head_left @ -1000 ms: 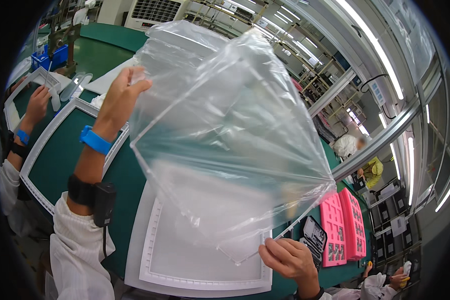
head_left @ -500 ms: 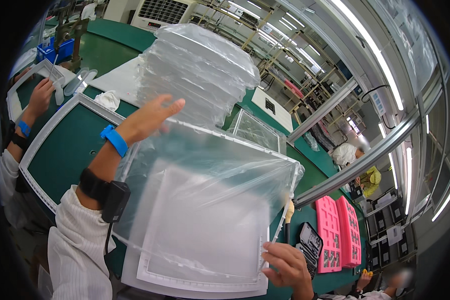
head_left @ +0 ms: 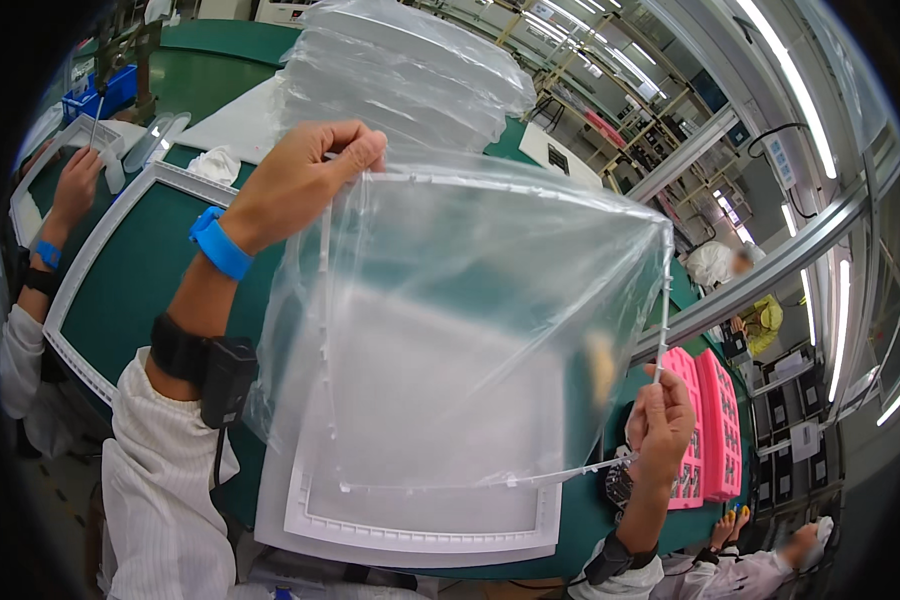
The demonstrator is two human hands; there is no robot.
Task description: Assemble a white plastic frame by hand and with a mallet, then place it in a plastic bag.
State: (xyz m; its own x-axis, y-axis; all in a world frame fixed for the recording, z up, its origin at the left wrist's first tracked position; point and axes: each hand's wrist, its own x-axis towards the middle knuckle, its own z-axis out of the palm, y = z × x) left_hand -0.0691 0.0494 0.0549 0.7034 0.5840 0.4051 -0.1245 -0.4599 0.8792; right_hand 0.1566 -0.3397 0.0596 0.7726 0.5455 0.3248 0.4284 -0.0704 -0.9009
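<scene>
Nearest, a broad white plastic frame with a toothed inner edge (head_left: 420, 532) lay flat over the green surface (head_left: 577, 530). Above it, set well apart, the left hand (head_left: 315, 180) pinched the upper left corner of a slim white plastic frame (head_left: 510, 187) and the right hand (head_left: 663, 410) gripped its lower right; already raised, it had crinkled clear film (head_left: 450, 260) on it, whether wrapped or draped unclear. Beyond, a tall film-covered stack of pale pieces (head_left: 400, 90) stood untouched.
</scene>
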